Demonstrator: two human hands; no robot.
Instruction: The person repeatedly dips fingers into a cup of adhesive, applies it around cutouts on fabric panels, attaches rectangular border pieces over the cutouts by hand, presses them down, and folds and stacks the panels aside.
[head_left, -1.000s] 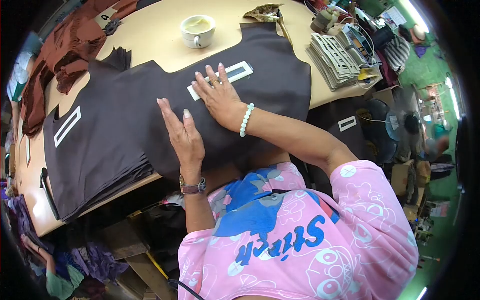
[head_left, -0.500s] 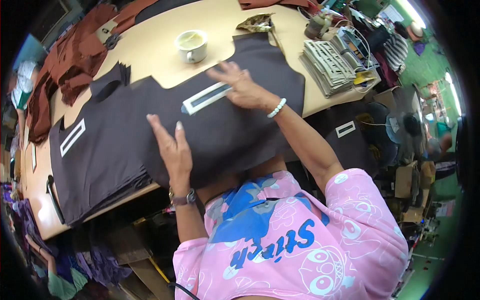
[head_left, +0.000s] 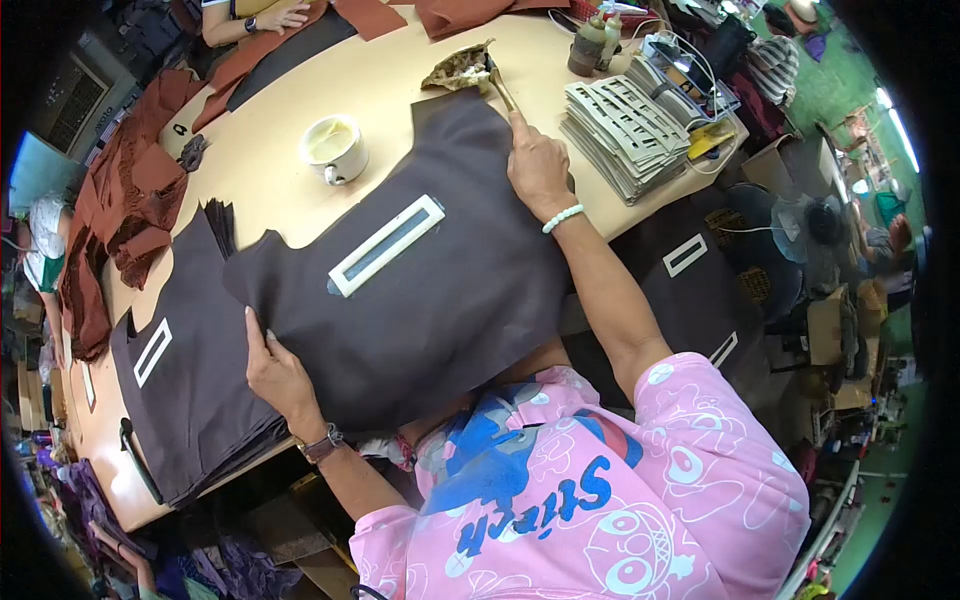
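Observation:
A dark fabric panel [head_left: 430, 330] spreads in front of me over the table edge. On it lies a narrow white rectangular frame [head_left: 388, 246] with a blue-grey strip inside. My left hand [head_left: 282, 380] rests at the panel's left edge, thumb and index finger stretched apart. At the upper right edge of the panel is my right hand [head_left: 540, 172], its fingers curled and its fingertip by the end of a wooden handle [head_left: 503, 92]. Whether it grips the handle or the cloth is hidden. That handle leans from a crumpled, glue-stained wrapping [head_left: 460, 68].
A white mug [head_left: 335, 150] with pale contents stands behind the panel. Stacked white frames [head_left: 625, 135] lie at the right, bottles [head_left: 594, 45] beyond. More dark panels [head_left: 185, 400] are piled left, with rust-brown cloth [head_left: 130, 210] behind. Another person's hand [head_left: 285, 14] is at the far edge.
My right hand has left the white frame and moved to the panel's upper right edge. My left hand has shifted left to the panel's edge. The camera view has moved, bringing another person's hand into view.

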